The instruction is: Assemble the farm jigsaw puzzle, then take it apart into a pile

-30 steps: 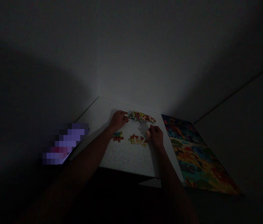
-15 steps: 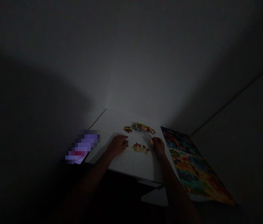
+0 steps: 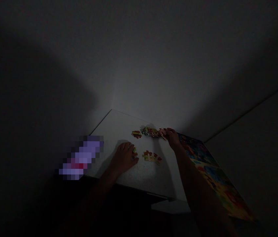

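Observation:
My left hand (image 3: 124,158) rests on the white table with its fingers apart. Between its thumb and index finger lies a small green and yellow puzzle piece (image 3: 134,151); whether the fingers touch it is unclear in the dim light. My right hand (image 3: 172,136) is at the right end of the puzzle piece pile (image 3: 150,131), fingers pinched on a reddish puzzle piece (image 3: 163,132). Several joined puzzle pieces (image 3: 151,156), brown above and pale yellow below, lie between the hands, nearer to me. A small group of red and yellow pieces (image 3: 136,134) sits left of the pile.
The white table (image 3: 139,177) meets a wall at its far edge. A colourful illustrated sheet (image 3: 217,177) lies along the right side. At the left edge is a pixelated, purple glowing object (image 3: 82,159). The room is dark.
My right hand has moved away from me, from beside the joined pieces to the pile's right end. My left hand has spread its fingers. The view has shifted slightly.

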Demonstrator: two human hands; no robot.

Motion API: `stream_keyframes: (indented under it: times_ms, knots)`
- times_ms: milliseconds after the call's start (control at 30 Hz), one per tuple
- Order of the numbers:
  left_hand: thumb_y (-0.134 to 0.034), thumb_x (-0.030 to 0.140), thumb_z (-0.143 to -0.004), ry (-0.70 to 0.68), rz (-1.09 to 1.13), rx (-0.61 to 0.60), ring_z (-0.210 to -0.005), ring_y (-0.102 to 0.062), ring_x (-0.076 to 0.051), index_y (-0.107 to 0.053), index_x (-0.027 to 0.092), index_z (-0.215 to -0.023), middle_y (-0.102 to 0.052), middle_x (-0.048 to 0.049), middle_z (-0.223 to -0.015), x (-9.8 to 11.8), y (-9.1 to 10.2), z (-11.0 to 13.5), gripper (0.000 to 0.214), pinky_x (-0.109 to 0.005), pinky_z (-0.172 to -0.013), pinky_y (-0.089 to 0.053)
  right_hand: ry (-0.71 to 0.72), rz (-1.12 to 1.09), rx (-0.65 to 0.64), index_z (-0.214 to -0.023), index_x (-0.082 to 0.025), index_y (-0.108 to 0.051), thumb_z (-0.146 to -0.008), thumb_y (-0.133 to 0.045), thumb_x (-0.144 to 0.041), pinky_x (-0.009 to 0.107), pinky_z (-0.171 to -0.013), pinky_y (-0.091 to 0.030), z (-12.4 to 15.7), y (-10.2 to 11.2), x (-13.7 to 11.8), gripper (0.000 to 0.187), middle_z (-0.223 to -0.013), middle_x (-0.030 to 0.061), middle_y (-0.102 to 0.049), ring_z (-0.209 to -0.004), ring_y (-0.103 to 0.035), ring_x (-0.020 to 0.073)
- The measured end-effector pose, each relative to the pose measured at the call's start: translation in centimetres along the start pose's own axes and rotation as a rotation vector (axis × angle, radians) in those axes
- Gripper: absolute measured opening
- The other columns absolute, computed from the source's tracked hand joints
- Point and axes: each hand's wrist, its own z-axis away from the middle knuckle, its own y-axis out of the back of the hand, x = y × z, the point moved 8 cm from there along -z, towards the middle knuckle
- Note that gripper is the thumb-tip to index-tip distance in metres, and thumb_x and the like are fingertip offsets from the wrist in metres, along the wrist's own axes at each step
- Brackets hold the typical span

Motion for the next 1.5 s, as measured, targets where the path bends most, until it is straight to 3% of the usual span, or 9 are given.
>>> stream_keyframes:
  times_ms: [167,300,433,667,867,967,1100,1267,1500]
  knots:
    - [-0.052,0.033,-0.09,-0.002,-0.032,0.017,-0.122,-0.047,-0.029,-0.059,0.019,-0.113,-0.056,-0.0127,-0.126,0.0,0.0,-0.1,0.029,-0.044,-0.107,-0.037,-0.036,0.087,0.023,-0.085,-0.02,-0.057,-0.064,-0.071,-0.046,0.03,-0.061,-0.049,-1.6,-3.3,1.0,0.036,-0.08,0.003,-0.066,-0.071,-0.062,0.0179]
    - [-0.055,0.033,-0.088,0.015,-0.043,-0.013,-0.121,-0.047,-0.029,-0.059,0.019,-0.113,-0.056,-0.0114,-0.124,-0.1,0.0,-0.3,0.028,-0.043,-0.107,-0.037,0.105,0.391,0.038,-0.08,-0.019,-0.064,-0.068,-0.068,-0.047,0.033,-0.074,-0.046,-0.7,-4.4,0.8,0.031,-0.083,0.007,-0.066,-0.081,-0.06,0.0216]
    - [-0.057,0.033,-0.086,0.033,-0.038,-0.056,-0.117,-0.048,-0.028,-0.058,0.022,-0.111,-0.057,-0.0087,-0.119,0.1,0.2,-0.5,0.027,-0.043,-0.104,-0.038,0.273,0.615,0.088,-0.083,-0.017,-0.069,-0.074,-0.064,-0.05,0.038,-0.083,-0.046,0.7,-3.6,-0.5,0.035,-0.094,0.0135,-0.066,-0.088,-0.059,0.0247]
    - [-0.06,0.033,-0.087,0.028,-0.072,-0.093,-0.112,-0.05,-0.027,-0.056,0.022,-0.116,-0.06,-0.0077,-0.117,0.5,0.5,-0.5,0.031,-0.042,-0.101,-0.038,0.346,0.449,0.023,-0.097,-0.015,-0.066,-0.081,-0.052,-0.044,0.034,-0.073,-0.048,4.5,-0.8,0.2,0.037,-0.099,0.0117,-0.063,-0.076,-0.057,0.019]
    - [-0.06,0.032,-0.089,0.007,-0.095,-0.093,-0.108,-0.054,-0.026,-0.056,0.023,-0.122,-0.062,-0.0074,-0.113,0.7,0.6,-0.5,0.034,-0.044,-0.099,-0.041,0.249,0.424,-0.259,-0.084,-0.017,-0.065,-0.077,-0.053,-0.037,0.032,-0.07,-0.045,6.3,-2.3,1.9,0.025,-0.079,0.0042,-0.065,-0.071,-0.056,0.0186]
    - [-0.063,0.03,-0.087,0.002,-0.079,-0.073,-0.108,-0.056,-0.026,-0.057,0.022,-0.123,-0.061,-0.0083,-0.112,0.6,0.8,-0.6,0.037,-0.044,-0.099,-0.043,0.224,0.403,-0.302,-0.082,-0.018,-0.066,-0.078,-0.053,-0.036,0.03,-0.07,-0.044,6.2,-2.5,2.2,0.023,-0.079,0.0034,-0.066,-0.073,-0.058,0.0183]
    - [-0.062,0.029,-0.088,-0.008,0.062,-0.045,-0.103,-0.06,-0.024,-0.057,0.023,-0.124,-0.058,-0.0079,-0.111,0.1,0.6,-0.5,0.037,-0.045,-0.095,-0.048,0.215,0.389,-0.36,-0.082,-0.018,-0.066,-0.081,-0.053,-0.034,0.029,-0.07,-0.044,6.4,-2.7,2.4,0.02,-0.081,0.0039,-0.068,-0.073,-0.059,0.0181]
    - [-0.052,0.032,-0.092,0.075,0.45,0.006,-0.082,-0.067,-0.016,-0.058,0.024,-0.121,-0.055,-0.0052,-0.106,-2.1,0.7,-1.0,0.031,-0.035,-0.078,-0.058,0.202,0.418,-0.398,-0.083,-0.018,-0.066,-0.084,-0.052,-0.03,0.027,-0.065,-0.041,6.9,-2.9,1.9,0.019,-0.08,0.0046,-0.067,-0.071,-0.057,0.0168]
    - [-0.059,0.042,-0.086,0.095,0.647,0.177,-0.081,-0.07,-0.017,-0.059,0.019,-0.115,-0.062,-0.0064,-0.102,-2.4,5.0,-7.3,0.037,-0.031,-0.069,-0.059,0.188,0.46,-0.441,-0.081,-0.018,-0.064,-0.086,-0.053,-0.026,0.025,-0.062,-0.037,6.8,-3.2,1.6,0.015,-0.078,0.0036,-0.065,-0.069,-0.055,0.0153]
